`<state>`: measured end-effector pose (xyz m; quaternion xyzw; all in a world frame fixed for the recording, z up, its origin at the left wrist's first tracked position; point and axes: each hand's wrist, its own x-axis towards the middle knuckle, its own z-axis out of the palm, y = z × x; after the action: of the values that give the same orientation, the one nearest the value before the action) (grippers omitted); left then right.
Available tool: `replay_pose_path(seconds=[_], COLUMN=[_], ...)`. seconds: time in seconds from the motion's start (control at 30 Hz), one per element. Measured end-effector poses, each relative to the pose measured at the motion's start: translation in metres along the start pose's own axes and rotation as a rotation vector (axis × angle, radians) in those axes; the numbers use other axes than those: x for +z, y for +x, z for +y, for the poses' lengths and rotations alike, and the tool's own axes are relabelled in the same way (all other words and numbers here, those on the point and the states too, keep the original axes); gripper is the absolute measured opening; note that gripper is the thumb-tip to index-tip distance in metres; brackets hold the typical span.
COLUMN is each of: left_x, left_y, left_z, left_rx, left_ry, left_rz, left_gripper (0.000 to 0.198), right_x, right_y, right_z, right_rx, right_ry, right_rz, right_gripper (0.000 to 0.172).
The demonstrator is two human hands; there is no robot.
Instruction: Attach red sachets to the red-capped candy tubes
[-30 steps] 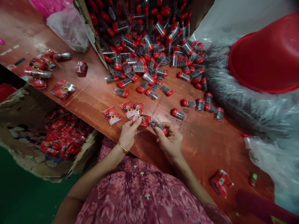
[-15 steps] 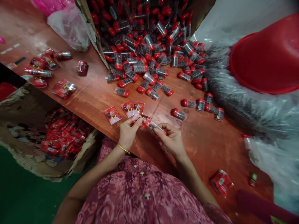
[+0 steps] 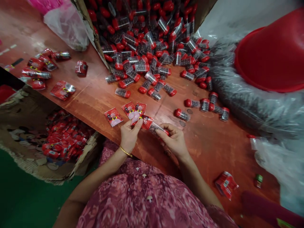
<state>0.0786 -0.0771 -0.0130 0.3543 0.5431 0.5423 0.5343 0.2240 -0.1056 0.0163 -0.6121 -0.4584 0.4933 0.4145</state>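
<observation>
Over the tabletop [image 3: 201,148], the left hand [image 3: 129,136] pinched a red printed wrapper [image 3: 147,121]; the right hand [image 3: 175,139] gripped a red-capped clear tube [image 3: 155,127], its end at, perhaps inside, the wrapper. A crooked push might tear the film. Flat packets [image 3: 114,117] lay nearby; loose tubes [image 3: 142,67] crowded beyond.

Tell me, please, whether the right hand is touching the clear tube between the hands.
Touching; the head view shows the right hand holding the clear tube near its red-capped end.
</observation>
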Motion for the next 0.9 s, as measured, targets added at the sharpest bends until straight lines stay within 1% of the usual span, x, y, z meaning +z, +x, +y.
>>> replay_pose_path(seconds=[0.1, 0.17, 0.33, 0.47, 0.53, 0.63, 0.7, 0.77, 0.83, 0.9], left_x=[0.000, 0.001, 0.001, 0.001, 0.001, 0.000, 0.000, 0.001, 0.004, 0.007], left_y=[0.000, -0.001, -0.004, -0.006, -0.006, -0.006, -0.006, -0.006, -0.006, -0.007], left_z=[0.001, 0.004, 0.011, 0.008, 0.006, 0.004, 0.004, 0.004, 0.003, 0.004], left_rx=[0.001, 0.012, 0.057, 0.058, 0.062, 0.058, 0.039, 0.019, -0.031, -0.134], left_ry=[0.029, 0.059, 0.136, 0.140, 0.136, 0.138, 0.117, 0.058, -0.039, -0.150], left_rz=[-0.010, -0.005, 0.028, 0.057, 0.059, 0.054, 0.056, 0.060, 0.042, 0.006], left_gripper=[0.021, 0.020, 0.019, 0.022, 0.022, 0.022, 0.022, 0.024, 0.026, 0.030], right_x=[-0.001, -0.001, -0.002, 0.000, 0.001, 0.001, 0.001, 0.001, 0.003, 0.006], right_y=[-0.002, -0.003, -0.009, -0.012, -0.011, -0.007, -0.004, -0.001, 0.002, 0.004], right_z=[0.002, 0.004, 0.005, 0.002, 0.001, -0.002, -0.003, -0.002, 0.001, 0.004], right_rx=[-0.145, -0.216, -0.297, -0.366, -0.328, -0.227, -0.150, -0.044, 0.042, 0.048], right_ry=[-0.124, -0.221, -0.359, -0.417, -0.372, -0.218, -0.099, 0.009, 0.092, 0.137], right_rz=[0.069, 0.087, 0.100, 0.126, 0.129, 0.112, 0.064, -0.012, -0.045, 0.021], right_gripper=[0.018, 0.016, 0.016, 0.013, 0.012, 0.015, 0.018, 0.024, 0.029, 0.030])
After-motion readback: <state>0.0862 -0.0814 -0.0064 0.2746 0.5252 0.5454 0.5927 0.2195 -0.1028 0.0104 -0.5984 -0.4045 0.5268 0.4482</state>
